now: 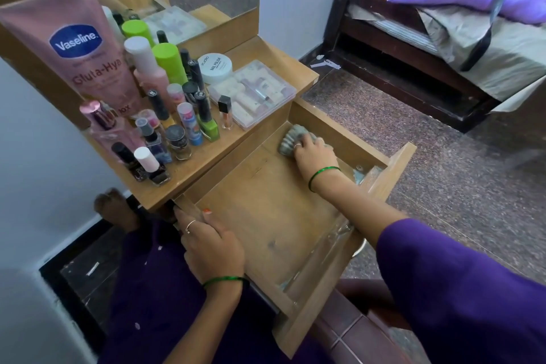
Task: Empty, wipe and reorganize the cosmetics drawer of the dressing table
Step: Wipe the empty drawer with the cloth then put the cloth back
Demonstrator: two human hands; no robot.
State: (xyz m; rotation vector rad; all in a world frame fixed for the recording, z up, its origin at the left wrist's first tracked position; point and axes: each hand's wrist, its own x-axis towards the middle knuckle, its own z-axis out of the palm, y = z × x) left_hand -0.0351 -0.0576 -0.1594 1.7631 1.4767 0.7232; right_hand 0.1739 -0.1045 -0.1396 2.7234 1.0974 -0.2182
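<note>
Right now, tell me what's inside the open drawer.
The drawer holds only a grey cloth, gripped by the right hand at the far corner. Its wooden floor is otherwise bare; the part under the tabletop is hidden.

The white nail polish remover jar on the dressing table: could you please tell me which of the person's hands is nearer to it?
Right. The right hand grips a grey cloth at the drawer's far end, just below the jar. The left hand holds the drawer's near left wall, farther off.

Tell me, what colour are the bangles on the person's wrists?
Green. One bangle circles the right wrist and another the left, both clear in the head view.
</note>
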